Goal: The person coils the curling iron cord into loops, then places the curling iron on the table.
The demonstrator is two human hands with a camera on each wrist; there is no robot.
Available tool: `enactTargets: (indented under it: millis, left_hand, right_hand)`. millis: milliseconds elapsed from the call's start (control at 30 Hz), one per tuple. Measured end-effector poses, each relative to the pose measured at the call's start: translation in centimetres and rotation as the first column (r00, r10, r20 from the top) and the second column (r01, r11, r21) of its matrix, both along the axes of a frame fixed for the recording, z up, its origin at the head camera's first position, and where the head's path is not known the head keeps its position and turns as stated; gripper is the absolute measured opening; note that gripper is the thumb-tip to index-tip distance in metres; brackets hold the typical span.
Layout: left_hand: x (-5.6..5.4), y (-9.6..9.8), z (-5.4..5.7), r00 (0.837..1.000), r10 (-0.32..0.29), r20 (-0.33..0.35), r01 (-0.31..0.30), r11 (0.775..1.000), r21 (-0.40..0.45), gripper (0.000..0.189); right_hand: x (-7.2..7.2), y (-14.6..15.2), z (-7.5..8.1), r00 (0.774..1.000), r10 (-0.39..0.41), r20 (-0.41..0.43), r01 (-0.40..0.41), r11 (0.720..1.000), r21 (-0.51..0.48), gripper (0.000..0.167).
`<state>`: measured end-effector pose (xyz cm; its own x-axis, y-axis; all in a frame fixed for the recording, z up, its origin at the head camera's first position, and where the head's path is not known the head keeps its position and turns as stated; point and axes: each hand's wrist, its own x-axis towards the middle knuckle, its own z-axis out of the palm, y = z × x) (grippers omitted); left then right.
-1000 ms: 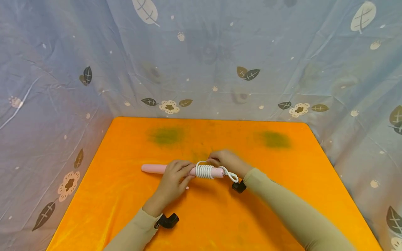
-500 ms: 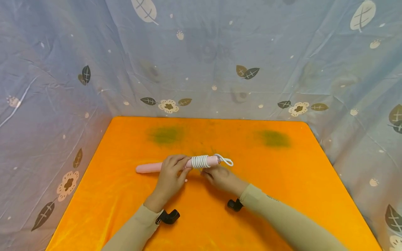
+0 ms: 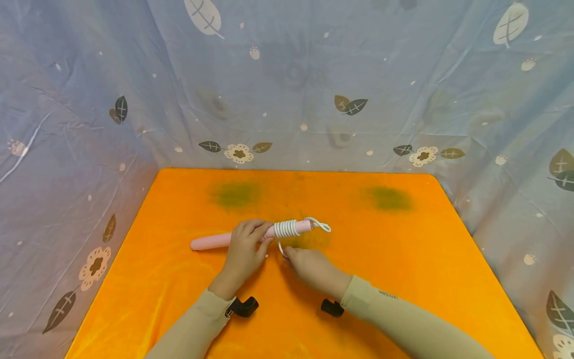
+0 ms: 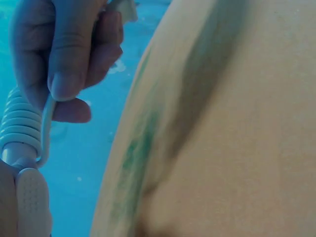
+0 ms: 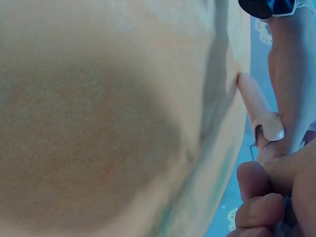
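In the head view a pink curling iron [image 3: 211, 242] lies across my front, its rounded barrel end to the left. My left hand [image 3: 243, 252] grips it near the middle. A white cord [image 3: 286, 229] is wound in several tight coils round the handle, and a small loop of it sticks out past the right end. On the near side, my right hand [image 3: 316, 269] pinches a short length of cord running down from the coils. The left wrist view shows the thumb and finger on this cord, and the iron's dotted lever [image 4: 33, 202]. A whitish piece [image 4: 126, 10] shows behind that hand.
An orange cloth covers the table [image 3: 394, 239], with two dark green patches toward the back. Patterned curtains [image 3: 296, 89] enclose the back and both sides. Black wrist cameras [image 3: 244, 306] hang beneath both sleeves.
My right hand has come from the iron's far side to its near side, carrying the cord beneath the handle. The curling iron has shifted slightly left, its handle end tipping farther away.
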<state>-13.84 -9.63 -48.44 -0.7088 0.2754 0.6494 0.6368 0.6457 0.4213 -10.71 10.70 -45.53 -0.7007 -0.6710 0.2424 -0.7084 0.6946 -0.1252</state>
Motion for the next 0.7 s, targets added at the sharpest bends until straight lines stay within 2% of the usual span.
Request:
enactTargets:
  millis: [200,500,600,700]
  left_hand:
    - [-0.1,0.0,-0.7,0.999,0.014,0.047,-0.012,0.999,-0.042,0.034]
    - [-0.2,0.2,-1.5,0.997,0.0,0.079,0.007,0.996,-0.086,0.036]
    - [-0.2,0.2,-1.5,0.995,-0.012,0.103,0.023,0.994,-0.103,0.034]
    - [-0.2,0.2,-1.6,0.993,-0.024,0.12,0.039,0.991,-0.13,0.033]
  right_hand:
    - [0.2,0.1,0.3,1.0,0.021,-0.014,-0.021,1.0,-0.004,0.018]
    - [-0.1,0.5,1.4,0.994,0.067,-0.09,-0.061,0.996,0.071,0.018]
    - [-0.7,0.6,2.7,0.995,0.09,-0.051,-0.088,0.995,0.049,0.012]
    - [-1.6,0.6,4.5,0.991,0.129,0.027,-0.129,0.991,0.019,0.013]
